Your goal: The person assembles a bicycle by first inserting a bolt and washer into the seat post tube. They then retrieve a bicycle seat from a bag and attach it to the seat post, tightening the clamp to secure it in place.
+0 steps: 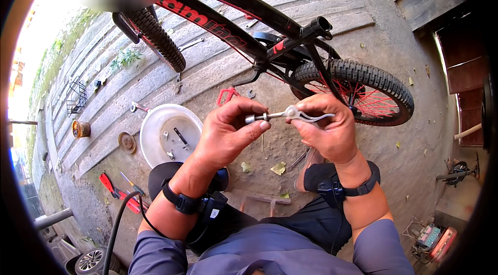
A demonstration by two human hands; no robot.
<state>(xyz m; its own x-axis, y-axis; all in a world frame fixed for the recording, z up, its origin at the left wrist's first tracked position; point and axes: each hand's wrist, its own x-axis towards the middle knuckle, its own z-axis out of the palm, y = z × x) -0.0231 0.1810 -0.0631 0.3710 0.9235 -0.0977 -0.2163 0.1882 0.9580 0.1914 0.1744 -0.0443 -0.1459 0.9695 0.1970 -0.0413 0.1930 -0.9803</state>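
A silver quick-release lever with a short bolt [293, 113] is held level between my two hands, above my lap. My left hand [226, 131] pinches the bolt's end with thumb and forefinger, where a small cylindrical nut shows. On the other side, my right hand [330, 128] is closed around the curved lever, with its thumb against it. Just beyond my hands is a black bicycle frame [218, 27] with red lettering. Its seat tube [322, 26] stands open, with no seat post in it. The knobbly rear wheel [371, 73] with red spokes is beyond my right hand.
Left of my knee, a white basin [147, 142] holds small parts and a black stick-like piece. Red-handled tools [108, 183] and a screwdriver [129, 181] lie nearby. A spanner [192, 44], a tin [80, 128] and a round lid [127, 142] rest on the ground.
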